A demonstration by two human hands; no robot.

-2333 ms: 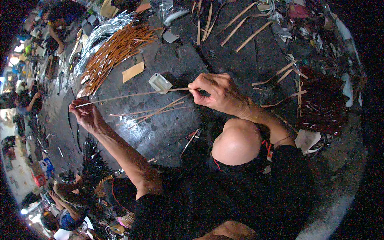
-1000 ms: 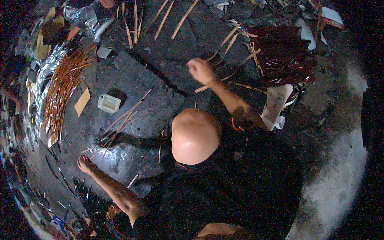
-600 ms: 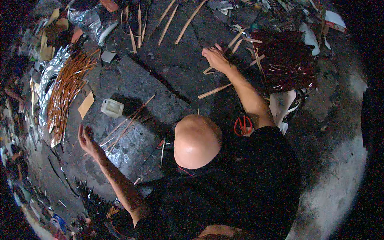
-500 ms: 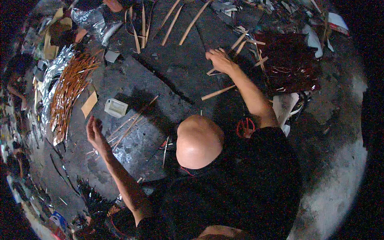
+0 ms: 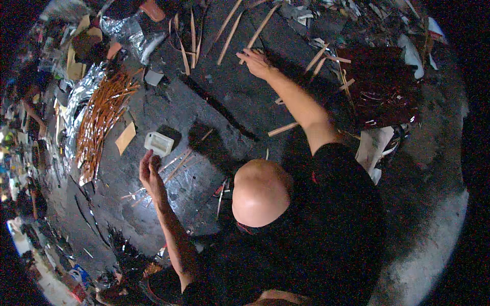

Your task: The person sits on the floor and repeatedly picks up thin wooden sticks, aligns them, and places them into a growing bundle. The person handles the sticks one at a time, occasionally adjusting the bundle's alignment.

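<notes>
My right hand reaches across the dark floor, fingers spread over the near end of a thin pale wooden strip. Whether the fingertips press on the strip cannot be made out. More such strips lie to its left. My left hand hovers with nothing visible in it, fingers partly bent and apart. Just beyond its fingertips sits a small translucent white plastic tray. Thin light sticks lie on the floor to the right of that hand.
A bundle of shiny orange-brown strips lies at left, beside silvery foil strips. A yellowish card piece is near the tray. A dark red-brown sheet and a white paper lie right. A long dark strip crosses the middle.
My right hand has moved left, from beside the crossed strips to the end of another strip. My left hand has come right, close to the tray. The view has shifted slightly.
</notes>
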